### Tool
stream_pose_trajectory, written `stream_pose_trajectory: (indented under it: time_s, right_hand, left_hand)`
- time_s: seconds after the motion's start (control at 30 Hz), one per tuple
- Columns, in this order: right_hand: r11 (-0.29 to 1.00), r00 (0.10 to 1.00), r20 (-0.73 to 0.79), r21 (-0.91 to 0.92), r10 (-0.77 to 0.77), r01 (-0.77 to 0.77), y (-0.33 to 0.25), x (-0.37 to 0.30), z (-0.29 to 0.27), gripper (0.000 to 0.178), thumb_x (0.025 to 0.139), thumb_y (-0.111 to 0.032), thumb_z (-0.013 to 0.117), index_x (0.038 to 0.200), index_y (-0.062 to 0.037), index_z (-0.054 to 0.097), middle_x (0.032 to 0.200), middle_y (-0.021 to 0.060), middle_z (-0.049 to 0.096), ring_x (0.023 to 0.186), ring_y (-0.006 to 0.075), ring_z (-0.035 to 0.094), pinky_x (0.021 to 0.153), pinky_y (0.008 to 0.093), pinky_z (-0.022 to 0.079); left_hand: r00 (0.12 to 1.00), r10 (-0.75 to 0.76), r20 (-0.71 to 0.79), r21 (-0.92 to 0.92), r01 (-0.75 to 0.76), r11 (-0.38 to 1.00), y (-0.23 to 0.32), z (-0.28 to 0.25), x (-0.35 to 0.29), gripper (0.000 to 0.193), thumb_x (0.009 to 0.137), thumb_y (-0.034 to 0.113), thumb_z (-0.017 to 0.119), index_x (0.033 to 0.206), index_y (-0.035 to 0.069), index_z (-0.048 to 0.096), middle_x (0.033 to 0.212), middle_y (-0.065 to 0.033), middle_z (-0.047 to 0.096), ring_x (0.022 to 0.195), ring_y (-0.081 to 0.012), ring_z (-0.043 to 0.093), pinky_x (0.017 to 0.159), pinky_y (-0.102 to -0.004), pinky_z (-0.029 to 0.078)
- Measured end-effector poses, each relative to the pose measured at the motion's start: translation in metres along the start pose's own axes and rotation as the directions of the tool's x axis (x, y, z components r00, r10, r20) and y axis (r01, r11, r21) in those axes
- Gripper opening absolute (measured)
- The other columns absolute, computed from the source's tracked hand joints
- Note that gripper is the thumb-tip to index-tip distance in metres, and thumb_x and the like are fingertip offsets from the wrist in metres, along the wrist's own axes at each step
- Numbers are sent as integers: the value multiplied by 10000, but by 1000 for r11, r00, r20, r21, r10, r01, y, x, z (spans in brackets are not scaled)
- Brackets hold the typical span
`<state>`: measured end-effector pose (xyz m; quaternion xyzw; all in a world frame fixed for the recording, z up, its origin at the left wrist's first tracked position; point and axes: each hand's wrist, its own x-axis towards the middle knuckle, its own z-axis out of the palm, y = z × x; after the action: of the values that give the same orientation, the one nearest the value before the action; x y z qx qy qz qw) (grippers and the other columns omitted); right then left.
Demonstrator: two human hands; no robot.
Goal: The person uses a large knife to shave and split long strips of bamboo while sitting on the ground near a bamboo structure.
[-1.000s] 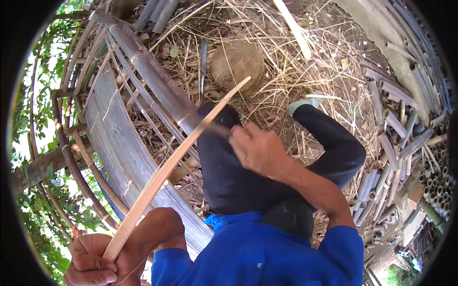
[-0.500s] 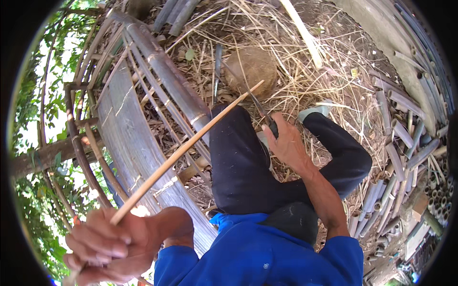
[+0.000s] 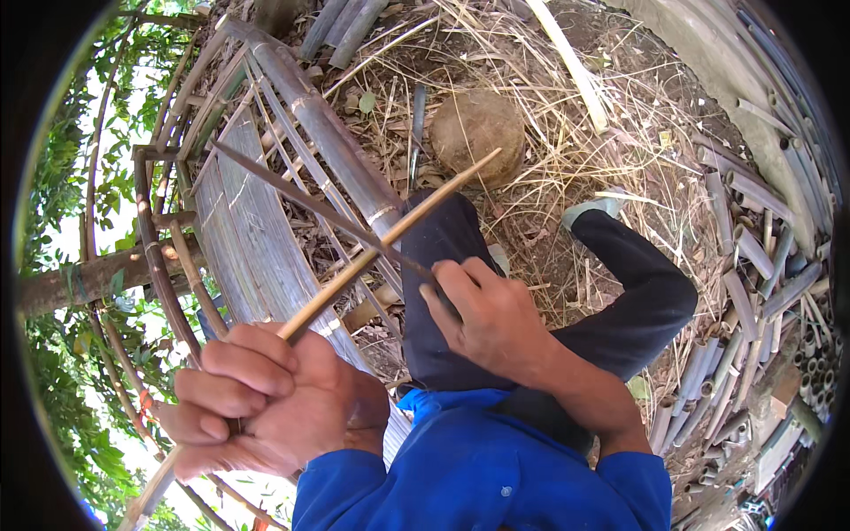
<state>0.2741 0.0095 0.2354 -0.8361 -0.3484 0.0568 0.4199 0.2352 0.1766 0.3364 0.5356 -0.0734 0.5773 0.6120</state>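
Note:
My left hand (image 3: 266,389) is closed around a long tapered wooden stick (image 3: 416,212), its narrow end reaching up and to the right over my thigh. Behind the fist, the stick's other end runs down to the lower left. My right hand (image 3: 487,310) grips the handle of a knife (image 3: 301,196), and the fingers hide most of that handle. The long dark blade crosses the stick about midway between my fist and the tip, pointing to the upper left. Whether the edge bites into the wood I cannot tell.
Left of my legs stands a bamboo bench (image 3: 252,221) with a thick pole (image 3: 328,124) along its side. A round stump (image 3: 478,137) and a narrow metal tool (image 3: 417,133) lie ahead among straw and shavings. Cut bamboo pieces (image 3: 753,248) are heaped along the right.
My right hand has moved left and nearer to me, swinging the blade across the stick. My left hand has shifted to the right and slightly up with the stick.

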Motion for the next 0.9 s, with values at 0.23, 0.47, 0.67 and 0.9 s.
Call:
stream_pose_trajectory:
  time_s: [0.23,0.47,0.67,0.9]
  right_hand:
    - [998,995,-84,26,-47,50,16,-4,11,124,944,-125,649,1005,-35,589,745,137,538,543,317,644,461,407,540]
    - [993,991,-95,60,-99,105,23,-8,20,135,972,-144,611,916,-52,531,735,177,571,580,351,672,483,442,554]
    - [955,978,-50,-211,202,-208,112,10,38,190,923,-156,718,1010,-18,622,804,144,610,589,323,643,520,402,544]
    - [971,971,-29,-13,239,-240,139,24,62,170,944,-158,661,953,-25,554,834,200,629,747,383,671,602,482,534]
  left_hand:
    - [999,6,-40,-3,-6,1000,0,7,-1,459,1087,511,427,818,140,424,610,12,332,450,-98,299,376,-247,205]
    - [998,5,-69,-10,-6,1000,-2,-1,4,467,1075,501,464,770,153,401,603,14,319,458,-89,277,381,-247,177]
    - [999,-39,-19,-126,36,991,-6,-13,15,456,1074,490,473,774,149,432,606,29,302,472,-90,277,410,-241,207]
    - [997,-47,58,-233,59,971,-12,-15,21,430,1082,462,455,814,125,468,621,32,313,482,-91,269,431,-250,229]
